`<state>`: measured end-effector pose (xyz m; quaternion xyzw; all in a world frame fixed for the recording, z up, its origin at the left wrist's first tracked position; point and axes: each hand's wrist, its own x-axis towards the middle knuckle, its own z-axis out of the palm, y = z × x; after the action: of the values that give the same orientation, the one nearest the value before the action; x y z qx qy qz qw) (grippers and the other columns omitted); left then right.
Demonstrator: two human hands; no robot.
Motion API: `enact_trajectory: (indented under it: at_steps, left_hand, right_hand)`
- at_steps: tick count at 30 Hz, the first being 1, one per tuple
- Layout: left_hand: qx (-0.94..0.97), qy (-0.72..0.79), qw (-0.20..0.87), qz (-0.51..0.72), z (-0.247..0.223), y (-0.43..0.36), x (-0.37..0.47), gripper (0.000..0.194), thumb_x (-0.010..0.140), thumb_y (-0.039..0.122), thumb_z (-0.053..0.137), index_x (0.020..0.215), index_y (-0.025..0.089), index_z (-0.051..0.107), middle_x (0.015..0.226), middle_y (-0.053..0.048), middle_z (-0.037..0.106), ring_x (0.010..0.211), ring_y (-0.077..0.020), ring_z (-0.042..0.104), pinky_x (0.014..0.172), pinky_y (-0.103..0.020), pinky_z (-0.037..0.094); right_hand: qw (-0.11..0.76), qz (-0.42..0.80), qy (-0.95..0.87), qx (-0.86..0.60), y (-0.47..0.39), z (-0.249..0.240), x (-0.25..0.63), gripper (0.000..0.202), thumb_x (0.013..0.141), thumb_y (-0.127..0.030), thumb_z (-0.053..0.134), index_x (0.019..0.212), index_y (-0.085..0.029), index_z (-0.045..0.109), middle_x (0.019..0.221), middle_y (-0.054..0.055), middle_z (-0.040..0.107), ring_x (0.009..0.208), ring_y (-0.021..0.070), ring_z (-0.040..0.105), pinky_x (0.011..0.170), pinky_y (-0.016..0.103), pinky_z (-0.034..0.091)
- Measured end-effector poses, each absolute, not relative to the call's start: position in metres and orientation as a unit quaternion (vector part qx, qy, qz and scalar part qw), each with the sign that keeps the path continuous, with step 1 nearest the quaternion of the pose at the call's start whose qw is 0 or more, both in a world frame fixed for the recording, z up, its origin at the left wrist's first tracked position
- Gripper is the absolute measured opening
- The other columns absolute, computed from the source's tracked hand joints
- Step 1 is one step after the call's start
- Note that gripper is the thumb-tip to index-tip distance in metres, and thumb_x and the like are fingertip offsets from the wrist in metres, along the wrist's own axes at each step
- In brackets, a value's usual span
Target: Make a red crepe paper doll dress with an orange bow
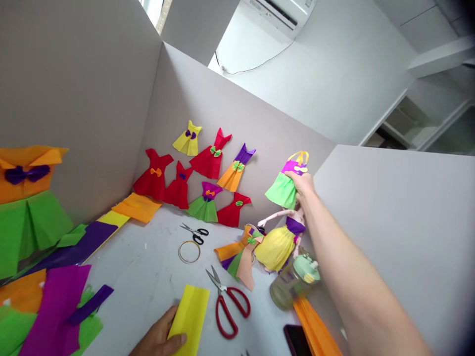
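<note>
My right hand (305,184) reaches up at the back partition, its fingers closed on a small doll-sized dress (282,189) with a green skirt, magenta top and yellow straps. Low in the view, my left hand (159,335) grips a folded yellow crepe paper piece (190,316) between thumb and fingers. Red-handled scissors (226,301) lie partly spread just right of that paper. Below my right hand a doll (280,242) in a yellow skirt and purple top leans by the wall, its head hidden by my hand and arm.
Several red dresses (154,173) and other coloured ones hang on the back partition (241,109). Small black scissors (196,233), a tape roll (189,252), a multicoloured dress (241,254), a glass jar (285,287), a phone (297,340) and magenta paper (55,306) lie around the table.
</note>
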<state>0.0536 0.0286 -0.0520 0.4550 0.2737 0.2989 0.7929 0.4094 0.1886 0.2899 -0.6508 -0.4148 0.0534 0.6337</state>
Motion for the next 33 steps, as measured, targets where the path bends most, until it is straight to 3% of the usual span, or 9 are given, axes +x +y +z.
enact_trajectory:
  at_steps: [7, 8, 12, 15, 18, 22, 28, 31, 33]
  left_hand:
    - [0.424, 0.329, 0.792, 0.291, -0.014, 0.012, 0.049, 0.073, 0.069, 0.051, 0.075, 0.132, 0.02, 0.051, 0.126, -0.01, 0.066, 0.116, -0.0349, 0.06, 0.094, -0.039, 0.051]
    - [0.419, 0.341, 0.787, 0.299, -0.007, 0.01, 0.048, 0.072, 0.069, 0.05, 0.075, 0.131, 0.02, 0.052, 0.126, -0.01, 0.066, 0.116, -0.0347, 0.06, 0.093, -0.039, 0.051]
    - [0.434, 0.362, 0.774, 0.284, 0.001, 0.006, 0.046, 0.068, 0.067, 0.046, 0.078, 0.127, 0.021, 0.055, 0.123, -0.008, 0.068, 0.109, -0.0337, 0.063, 0.084, -0.035, 0.055]
    - [0.47, 0.34, 0.767, 0.273, -0.011, 0.009, 0.047, 0.067, 0.075, 0.047, 0.073, 0.132, 0.021, 0.049, 0.113, -0.007, 0.071, 0.099, -0.0301, 0.066, 0.075, -0.032, 0.055]
    - [0.491, 0.317, 0.765, 0.271, -0.02, 0.01, 0.048, 0.067, 0.078, 0.047, 0.071, 0.134, 0.02, 0.046, 0.098, -0.005, 0.071, 0.088, -0.0267, 0.067, 0.067, -0.029, 0.054]
    - [0.487, 0.317, 0.766, 0.274, -0.018, 0.008, 0.048, 0.066, 0.078, 0.049, 0.07, 0.133, 0.021, 0.046, 0.089, -0.002, 0.07, 0.074, -0.0226, 0.066, 0.061, -0.027, 0.052]
    - [0.471, 0.329, 0.773, 0.27, -0.018, 0.007, 0.051, 0.066, 0.072, 0.05, 0.074, 0.126, 0.02, 0.049, 0.091, -0.003, 0.07, 0.069, -0.0223, 0.067, 0.058, -0.027, 0.051]
    - [0.469, 0.324, 0.777, 0.266, -0.014, 0.006, 0.05, 0.065, 0.075, 0.048, 0.073, 0.128, 0.021, 0.046, 0.091, -0.003, 0.07, 0.069, -0.0215, 0.066, 0.059, -0.027, 0.051]
    - [0.467, 0.331, 0.776, 0.264, -0.01, 0.004, 0.049, 0.064, 0.075, 0.047, 0.072, 0.128, 0.02, 0.046, 0.091, -0.003, 0.07, 0.069, -0.0209, 0.066, 0.059, -0.027, 0.051]
  right_hand:
    - [0.548, 0.009, -0.459, -0.699, 0.032, 0.282, 0.44, 0.021, 0.067, -0.019, 0.076, 0.085, -0.013, 0.068, 0.075, 0.005, 0.071, 0.063, 0.0184, 0.066, 0.055, 0.027, 0.053]
    - [0.518, 0.002, -0.462, -0.72, 0.01, 0.279, 0.445, 0.021, 0.067, -0.021, 0.076, 0.085, -0.013, 0.068, 0.076, 0.006, 0.072, 0.064, 0.0201, 0.067, 0.055, 0.028, 0.053]
    - [0.262, -0.092, -0.475, -0.835, -0.058, 0.258, 0.468, 0.021, 0.081, -0.033, 0.063, 0.091, -0.015, 0.064, 0.083, 0.007, 0.072, 0.072, 0.0229, 0.068, 0.059, 0.029, 0.051]
    - [0.179, -0.104, -0.452, -0.868, -0.077, 0.231, 0.481, 0.016, 0.078, -0.027, 0.064, 0.091, -0.017, 0.063, 0.08, 0.005, 0.071, 0.074, 0.0231, 0.067, 0.063, 0.028, 0.047]
    - [0.107, -0.104, -0.443, -0.884, -0.072, 0.195, 0.482, 0.027, 0.077, -0.025, 0.068, 0.103, -0.017, 0.062, 0.089, 0.007, 0.072, 0.081, 0.0241, 0.067, 0.067, 0.028, 0.045]
    - [0.033, -0.112, -0.455, -0.883, -0.058, 0.16, 0.469, 0.035, 0.083, -0.034, 0.067, 0.112, -0.016, 0.058, 0.099, 0.011, 0.071, 0.09, 0.0249, 0.068, 0.071, 0.028, 0.044]
    - [-0.032, -0.168, -0.446, -0.879, -0.078, 0.151, 0.451, 0.035, 0.091, -0.03, 0.057, 0.121, -0.011, 0.052, 0.112, 0.02, 0.064, 0.099, 0.0306, 0.065, 0.075, 0.034, 0.046]
    - [-0.053, -0.175, -0.471, -0.863, -0.096, 0.129, 0.432, 0.033, 0.095, -0.033, 0.05, 0.122, -0.014, 0.053, 0.115, 0.018, 0.062, 0.098, 0.0296, 0.065, 0.075, 0.035, 0.047]
    - [-0.068, -0.163, -0.515, -0.839, -0.106, 0.105, 0.417, 0.034, 0.092, -0.032, 0.056, 0.121, -0.016, 0.056, 0.118, 0.016, 0.062, 0.107, 0.0293, 0.062, 0.08, 0.035, 0.048]
